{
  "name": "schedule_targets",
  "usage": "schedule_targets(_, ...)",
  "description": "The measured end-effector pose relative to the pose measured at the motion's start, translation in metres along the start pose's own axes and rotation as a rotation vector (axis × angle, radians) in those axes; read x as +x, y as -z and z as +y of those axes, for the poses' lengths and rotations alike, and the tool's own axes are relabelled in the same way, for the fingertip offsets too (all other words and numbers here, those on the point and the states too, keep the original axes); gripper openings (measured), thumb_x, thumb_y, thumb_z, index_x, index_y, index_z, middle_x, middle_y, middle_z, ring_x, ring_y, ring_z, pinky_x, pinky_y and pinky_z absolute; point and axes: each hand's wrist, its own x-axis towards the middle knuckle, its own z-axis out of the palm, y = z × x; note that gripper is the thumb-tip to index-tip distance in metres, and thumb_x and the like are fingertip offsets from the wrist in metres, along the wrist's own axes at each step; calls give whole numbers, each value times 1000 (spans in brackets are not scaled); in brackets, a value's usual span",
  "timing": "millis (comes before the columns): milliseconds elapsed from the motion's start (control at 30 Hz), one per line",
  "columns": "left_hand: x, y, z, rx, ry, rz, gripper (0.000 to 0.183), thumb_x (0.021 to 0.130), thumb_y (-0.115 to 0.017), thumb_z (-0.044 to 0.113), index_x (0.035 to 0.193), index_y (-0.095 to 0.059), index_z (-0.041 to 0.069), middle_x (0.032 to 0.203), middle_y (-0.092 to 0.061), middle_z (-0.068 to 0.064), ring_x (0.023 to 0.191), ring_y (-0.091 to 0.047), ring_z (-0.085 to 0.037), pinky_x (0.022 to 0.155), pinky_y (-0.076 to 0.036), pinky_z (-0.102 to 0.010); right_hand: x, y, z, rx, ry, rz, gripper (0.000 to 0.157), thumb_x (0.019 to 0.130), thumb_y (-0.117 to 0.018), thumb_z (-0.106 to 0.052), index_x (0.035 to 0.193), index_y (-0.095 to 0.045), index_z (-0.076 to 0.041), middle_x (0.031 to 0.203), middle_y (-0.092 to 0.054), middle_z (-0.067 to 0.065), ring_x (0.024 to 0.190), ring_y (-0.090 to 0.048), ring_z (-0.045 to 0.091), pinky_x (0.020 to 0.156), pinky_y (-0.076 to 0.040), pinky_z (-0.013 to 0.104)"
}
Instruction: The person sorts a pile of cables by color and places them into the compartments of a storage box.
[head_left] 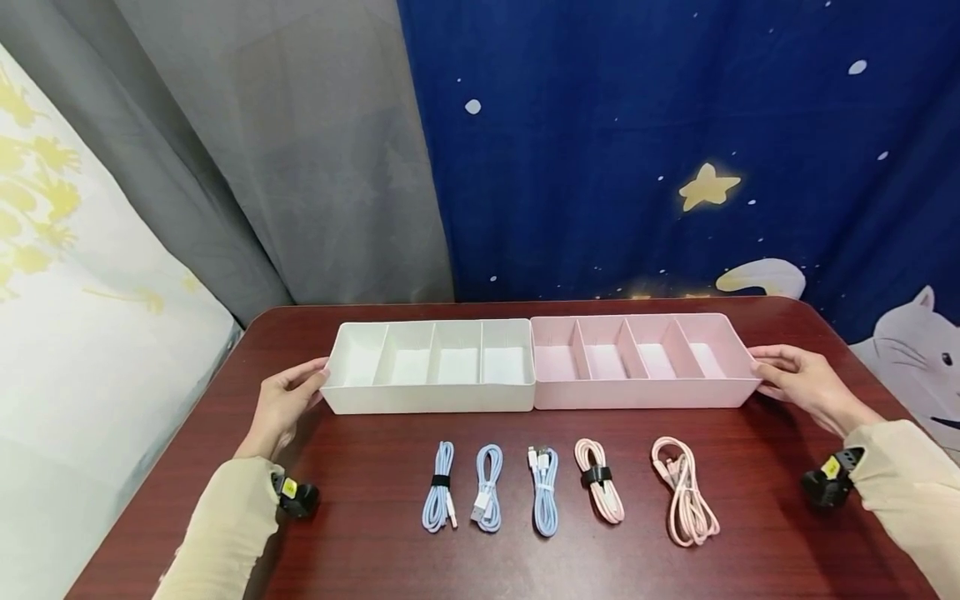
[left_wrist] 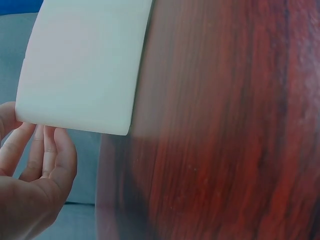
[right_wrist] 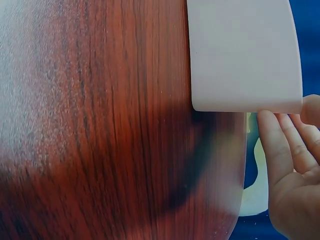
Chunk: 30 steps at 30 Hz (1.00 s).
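Note:
A white divided box (head_left: pixel 431 398) and a pink divided box (head_left: pixel 637 393) stand end to end on the table, their short ends meeting. My left hand (head_left: pixel 285 402) has its fingertips against the outer end of the white box; the left wrist view shows these fingers (left_wrist: pixel 65 155) at its end wall. At the opposite side, my right hand (head_left: pixel 806 385) touches the pink box's outer end, its fingers (right_wrist: pixel 274 145) fairly straight in the right wrist view. No contents show in the compartments of either box.
In front of the boxes lie coiled cables: a blue one with a black strap (head_left: pixel 438 500), two more blue cables (head_left: pixel 488 487) (head_left: pixel 545 496), a pink cable with a black strap (head_left: pixel 606 500) and a larger pink cable (head_left: pixel 684 496). Curtains (head_left: pixel 562 167) hang behind the dark red table (head_left: pixel 360 500).

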Motion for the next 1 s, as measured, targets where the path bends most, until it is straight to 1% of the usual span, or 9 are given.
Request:
schedule_targets(133, -1, -2, 0, -22, -12, 0, 47, 84, -62, 24, 121, -52, -3, 83, -58, 15, 74, -56, 2, 68, -50, -19, -2, 1, 0, 2, -18, 6, 35, 70, -73, -35, 98, -59, -21, 87, -63, -13, 76, -60, 4, 62, -52, 23)
schedule_targets(233, -1, -4, 0, -25, -22, -3, 46, 84, -62, 23, 121, -52, -3, 83, -58, 14, 74, -56, 2, 69, -50, -20, -3, 2, 0, -3, -16, 17, 34, 70, -73, -36, 97, -59, -22, 86, -63, -14, 75, -60, 4, 62, -51, 22)
schedule_targets(367, -1, -6, 0, -12, -21, -7, 46, 85, -61, 24, 122, -51, -3, 85, -57, 13, 74, -55, 1, 68, -50, -19, -4, 4, 1, -45, -3, 37, 34, 71, -72, -38, 97, -58, -20, 85, -62, -15, 74, -60, 4, 61, -51, 22)
schedule_targets(533, 0, -10, 2, -7, -8, -9, 48, 84, -62, 25, 122, -51, -2, 86, -57, 13, 74, -56, 0, 69, -50, -21, -5, 9, 4, -102, -21, 64, 37, 72, -70, -41, 98, -56, -19, 84, -61, -16, 74, -60, 3, 61, -51, 22)
schedule_targets(600, -1, -11, 3, -6, -12, -11, 47, 84, -62, 24, 122, -51, -2, 85, -57, 13, 74, -56, 0, 70, -50, -22, -6, 11, 5, -87, -24, 58, 38, 71, -71, -40, 98, -55, -19, 84, -61, -16, 74, -60, 4, 62, -51, 22)
schedule_targets(733, -1, -13, 2, -10, -30, -13, 46, 85, -61, 22, 121, -52, -3, 85, -58, 13, 73, -56, 0, 69, -50, -22, -7, 13, 5, -9, -20, 32, 35, 69, -73, -36, 95, -57, -18, 84, -63, -13, 74, -61, 5, 62, -51, 23)
schedule_targets(800, -1, -14, 1, -21, -36, -15, 45, 85, -61, 21, 121, -51, -4, 85, -58, 12, 73, -56, 0, 69, -50, -22, -8, 14, 4, 9, -21, 30, 34, 69, -74, -35, 94, -58, -19, 84, -63, -12, 74, -61, 5, 62, -51, 23)
schedule_targets(1000, -2, -15, 2, 2, -51, -25, 46, 85, -61, 23, 121, -51, -3, 87, -57, 11, 75, -56, 0, 70, -50, -21, -10, 18, 4, -44, -31, 42, 35, 68, -73, -39, 93, -57, -20, 83, -62, -14, 74, -60, 4, 62, -52, 23)
